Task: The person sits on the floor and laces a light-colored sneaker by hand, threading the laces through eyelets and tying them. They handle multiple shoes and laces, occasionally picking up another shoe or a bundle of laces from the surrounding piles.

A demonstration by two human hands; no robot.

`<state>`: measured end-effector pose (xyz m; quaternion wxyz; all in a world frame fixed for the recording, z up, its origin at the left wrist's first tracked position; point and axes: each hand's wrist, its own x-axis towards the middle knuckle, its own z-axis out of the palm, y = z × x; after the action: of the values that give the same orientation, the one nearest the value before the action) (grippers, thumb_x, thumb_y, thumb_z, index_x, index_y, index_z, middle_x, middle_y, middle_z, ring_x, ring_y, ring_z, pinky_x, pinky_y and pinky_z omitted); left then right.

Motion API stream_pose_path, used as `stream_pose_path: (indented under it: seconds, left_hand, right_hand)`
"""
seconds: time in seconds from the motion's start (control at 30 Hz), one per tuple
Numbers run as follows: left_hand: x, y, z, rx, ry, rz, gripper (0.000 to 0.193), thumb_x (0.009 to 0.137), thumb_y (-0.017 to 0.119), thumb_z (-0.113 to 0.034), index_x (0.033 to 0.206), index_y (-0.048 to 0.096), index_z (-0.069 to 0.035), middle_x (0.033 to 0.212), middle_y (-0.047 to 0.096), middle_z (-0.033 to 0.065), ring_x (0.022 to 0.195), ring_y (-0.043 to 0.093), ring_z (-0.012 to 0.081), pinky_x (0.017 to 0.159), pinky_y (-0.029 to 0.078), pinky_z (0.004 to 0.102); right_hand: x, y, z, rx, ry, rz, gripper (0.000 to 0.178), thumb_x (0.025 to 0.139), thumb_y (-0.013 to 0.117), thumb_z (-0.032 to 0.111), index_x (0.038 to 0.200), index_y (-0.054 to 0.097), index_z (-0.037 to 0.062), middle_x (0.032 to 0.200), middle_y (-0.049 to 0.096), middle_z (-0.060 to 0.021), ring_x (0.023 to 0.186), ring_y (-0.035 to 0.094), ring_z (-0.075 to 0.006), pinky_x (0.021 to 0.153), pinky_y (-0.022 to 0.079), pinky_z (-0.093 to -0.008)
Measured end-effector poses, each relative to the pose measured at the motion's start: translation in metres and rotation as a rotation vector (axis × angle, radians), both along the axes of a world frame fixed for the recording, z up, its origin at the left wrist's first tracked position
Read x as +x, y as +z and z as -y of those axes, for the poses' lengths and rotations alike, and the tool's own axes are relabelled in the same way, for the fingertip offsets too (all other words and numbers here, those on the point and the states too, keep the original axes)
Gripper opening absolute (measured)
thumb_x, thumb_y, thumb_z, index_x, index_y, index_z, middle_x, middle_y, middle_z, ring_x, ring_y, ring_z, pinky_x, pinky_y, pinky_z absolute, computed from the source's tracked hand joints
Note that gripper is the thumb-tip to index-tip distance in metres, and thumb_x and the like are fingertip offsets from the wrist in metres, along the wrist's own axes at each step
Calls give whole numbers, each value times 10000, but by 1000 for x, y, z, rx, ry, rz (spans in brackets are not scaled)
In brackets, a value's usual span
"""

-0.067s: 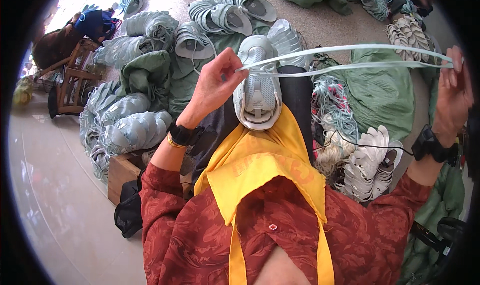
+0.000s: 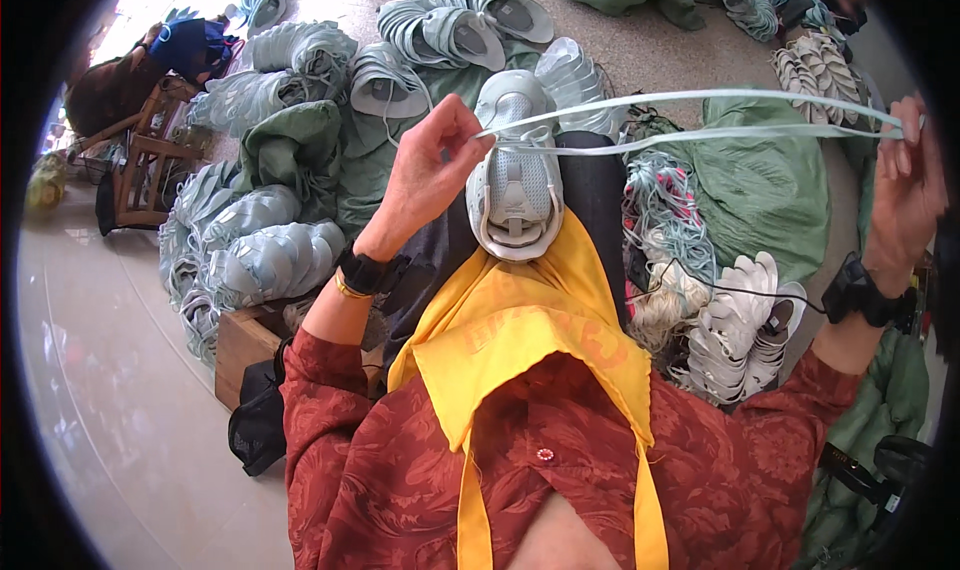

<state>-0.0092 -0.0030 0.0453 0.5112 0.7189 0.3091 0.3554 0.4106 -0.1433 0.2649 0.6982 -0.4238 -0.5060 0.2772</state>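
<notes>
A pale grey-blue shoe upper (image 2: 514, 202) lies on my lap, over the yellow apron, its toe pointing away from me. My left hand (image 2: 428, 175) is closed in a pinch at its left side, with the thumb and fingertips on a pale blue shoelace (image 2: 690, 98). Two strands of this lace run taut from the upper's eyelet area to the far right. Over there my right hand (image 2: 903, 185) is raised and has the lace in its fingers. The lace's tips are hard to make out.
Stacked pale blue uppers (image 2: 275, 260) lie left and ahead. Close on the right are a tangle of laces (image 2: 672, 205), white uppers (image 2: 735, 315) and a green cloth sack (image 2: 765, 195). A wooden box (image 2: 245, 355) stands by my left side, a wooden chair (image 2: 150, 175) farther left.
Both hands stay almost where they were. The lace strands have sunk very slightly near my right hand.
</notes>
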Motion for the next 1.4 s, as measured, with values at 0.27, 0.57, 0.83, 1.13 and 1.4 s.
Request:
stream_pose_path:
  seconds: [0.27, 0.57, 0.83, 1.13, 1.4]
  left_hand:
    - [-10, -6, 12, -18, 202, -3, 162, 980, 651, -88, 916, 523, -12, 715, 521, -15, 667, 445, 36, 580, 375, 241]
    - [-90, -9, -15, -298, 495, 121, 233, 1063, 506, -191, 842, 531, -118, 681, 479, -44, 578, 372, 46, 531, 271, 227]
    - [-183, -36, -27, 138, 533, -1022, 155, 913, 643, -126, 876, 535, -20, 729, 586, 131, 630, 599, 276, 618, 477, 422]
    - [-35, -27, -4, 9, 198, -390, 162, 964, 698, -113, 985, 587, 3, 794, 611, 32, 723, 535, 82, 641, 476, 270]
    - [14, -36, -16, -77, 185, -370, 192, 960, 691, -157, 976, 610, 16, 808, 646, 51, 702, 557, 84, 643, 479, 261]
  right_hand:
    - [70, -102, 41, -288, -101, -302, 196, 1046, 599, 139, 1176, 603, -7, 903, 566, -8, 669, 470, -49, 586, 403, -200]
    - [-66, -241, 18, -784, 41, 90, 267, 1008, 671, 167, 1224, 671, 10, 1018, 741, -67, 659, 612, -51, 595, 540, -221]
    - [-166, -239, -42, -704, 216, 299, 223, 964, 698, 104, 1152, 683, -14, 948, 745, -50, 603, 641, -75, 556, 520, -230]
    - [-173, -245, -68, -667, 107, 461, 186, 953, 719, 153, 1023, 721, -19, 814, 738, -65, 579, 641, -78, 529, 502, -253]
    - [-175, -256, -86, -724, 158, 306, 211, 964, 710, 146, 1060, 714, -41, 791, 716, -41, 590, 631, -64, 527, 506, -237]
